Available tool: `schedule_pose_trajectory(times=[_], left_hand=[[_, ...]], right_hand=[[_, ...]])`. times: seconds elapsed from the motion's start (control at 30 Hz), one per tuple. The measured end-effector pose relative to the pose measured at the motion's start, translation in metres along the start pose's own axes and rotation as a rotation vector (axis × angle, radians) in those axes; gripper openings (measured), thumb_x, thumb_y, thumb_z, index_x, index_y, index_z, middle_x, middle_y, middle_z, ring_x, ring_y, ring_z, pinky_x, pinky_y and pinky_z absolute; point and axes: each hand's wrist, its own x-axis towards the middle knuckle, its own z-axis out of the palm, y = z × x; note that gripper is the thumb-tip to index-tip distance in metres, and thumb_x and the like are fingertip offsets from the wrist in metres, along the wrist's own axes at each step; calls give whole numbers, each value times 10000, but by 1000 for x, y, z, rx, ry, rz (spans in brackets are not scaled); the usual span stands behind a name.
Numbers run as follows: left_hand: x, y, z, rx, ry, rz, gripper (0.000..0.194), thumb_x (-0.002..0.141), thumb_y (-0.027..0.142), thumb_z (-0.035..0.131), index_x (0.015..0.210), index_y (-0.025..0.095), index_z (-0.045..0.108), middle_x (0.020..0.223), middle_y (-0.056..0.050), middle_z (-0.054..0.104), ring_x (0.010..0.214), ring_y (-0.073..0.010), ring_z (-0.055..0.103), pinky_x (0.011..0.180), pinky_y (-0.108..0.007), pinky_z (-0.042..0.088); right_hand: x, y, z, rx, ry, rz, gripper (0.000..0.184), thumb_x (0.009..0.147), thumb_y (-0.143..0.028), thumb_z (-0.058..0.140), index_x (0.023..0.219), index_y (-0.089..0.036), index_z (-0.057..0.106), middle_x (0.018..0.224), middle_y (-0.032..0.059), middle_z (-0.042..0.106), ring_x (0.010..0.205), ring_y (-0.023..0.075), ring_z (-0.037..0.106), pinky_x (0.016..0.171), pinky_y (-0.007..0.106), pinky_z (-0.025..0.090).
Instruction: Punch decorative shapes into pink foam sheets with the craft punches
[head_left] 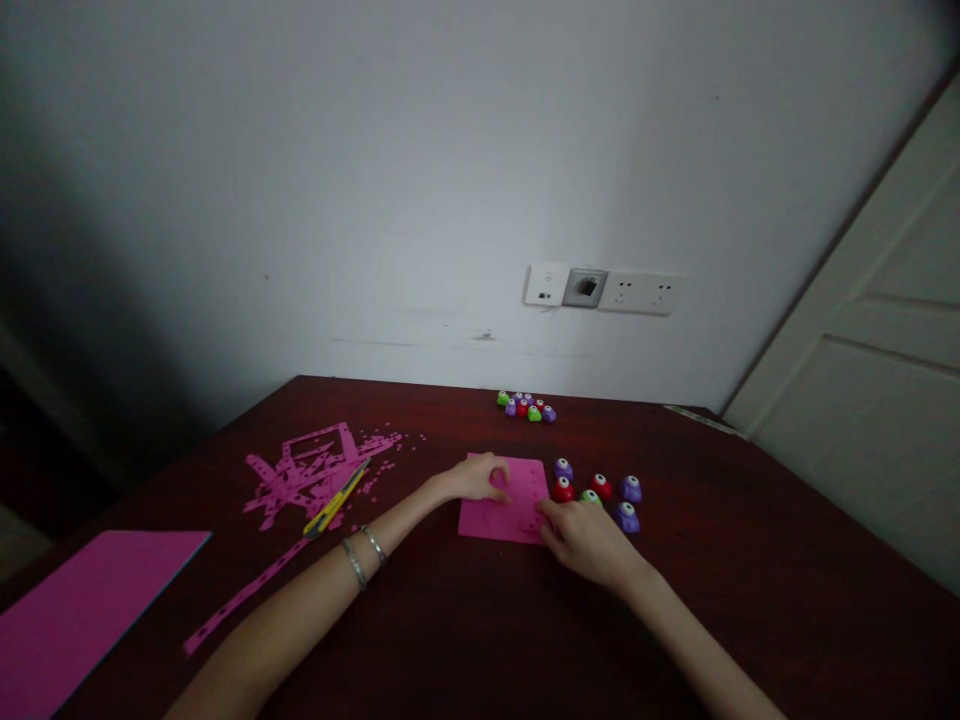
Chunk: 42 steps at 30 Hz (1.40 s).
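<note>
A small pink sheet (pixel 491 517) lies flat on the dark red table, with tiny pink bits near its right edge. My left hand (pixel 478 477) rests on its upper left part, thumb and fingers curved apart and holding nothing I can see. At the sheet's right edge, my right hand (pixel 586 540) has its fingertips pinched together; whatever is between them is too small to make out. Just beyond that hand stand several domed one-eyed pieces: a purple one (pixel 631 489), a red one (pixel 601 486) and a green one (pixel 590 497) among them.
Left of my arm are pink scraps with punched holes (pixel 300 478), a yellow utility knife (pixel 337 498) and a long punched strip (pixel 244 598). A larger pink sheet (pixel 105 600) lies at the near left. More one-eyed pieces (pixel 523 408) stand near the wall with sockets (pixel 637 292).
</note>
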Motion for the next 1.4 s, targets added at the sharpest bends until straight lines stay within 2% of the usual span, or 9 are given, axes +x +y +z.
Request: schedule_pose_trajectory(times=[0.17, 0.5, 0.6, 0.7, 0.77, 0.9, 1.03, 1.2, 1.4], left_hand=[[-1, 2, -2, 4, -9, 14, 345, 634, 415, 702, 887, 198, 616, 897, -16, 574, 797, -146, 526, 678, -222, 393], [0, 0, 0, -6, -3, 7, 362, 626, 398, 706, 915, 200, 617, 907, -14, 579, 791, -148, 540, 688, -230, 404], [0, -3, -3, -58, -17, 51, 348, 616, 366, 713, 906, 190, 634, 906, -16, 605, 803, -151, 553, 699, -230, 411], [5, -10, -7, -180, -62, 57, 265, 662, 354, 673, 856, 172, 664, 819, -10, 647, 754, -140, 576, 671, -222, 421], [12, -18, -10, -218, 4, -37, 215, 691, 328, 643, 822, 160, 679, 759, -8, 663, 712, -133, 587, 645, -215, 428], [33, -37, -16, -142, 233, -241, 153, 721, 237, 589, 798, 142, 680, 788, -33, 676, 741, -140, 601, 663, -224, 437], [60, -48, -26, -58, 373, -396, 166, 745, 296, 583, 809, 171, 671, 877, -50, 674, 824, -173, 605, 700, -259, 436], [95, -48, -33, 8, 454, -455, 235, 753, 373, 588, 874, 183, 659, 965, -66, 659, 903, -192, 589, 720, -261, 425], [119, -42, -25, 84, 515, -477, 383, 730, 469, 590, 980, 181, 628, 1068, -98, 602, 1009, -228, 525, 785, -276, 404]], right_hand=[[0, 0, 0, 7, -82, 8, 185, 861, -214, 394, 837, -171, 572, 756, 82, 675, 676, 187, 635, 539, 246, 275], [2, -1, 6, 52, -73, 32, 172, 856, -180, 398, 847, -163, 569, 759, 79, 672, 706, 190, 642, 558, 248, 295], [1, -1, 7, 58, -66, 47, 179, 859, -173, 387, 855, -165, 566, 759, 79, 672, 697, 190, 644, 547, 248, 287], [1, -1, 8, 67, -66, 68, 182, 867, -189, 381, 861, -171, 562, 759, 75, 671, 690, 192, 646, 530, 246, 274], [2, -1, 8, 75, -69, 80, 178, 867, -192, 383, 879, -176, 559, 766, 74, 670, 696, 194, 647, 528, 244, 272], [2, -1, 9, 83, -79, 98, 187, 867, -186, 373, 911, -172, 554, 774, 83, 670, 701, 201, 648, 527, 244, 274], [2, -2, 10, 86, -77, 94, 184, 865, -187, 380, 927, -158, 551, 774, 96, 669, 701, 208, 647, 534, 245, 288], [2, -2, 15, 76, -53, 82, 190, 865, -182, 370, 921, -155, 550, 758, 92, 670, 674, 208, 645, 528, 245, 298], [2, -1, 17, 64, -56, 81, 183, 844, -160, 378, 913, -153, 547, 764, 99, 671, 680, 217, 647, 533, 249, 315]])
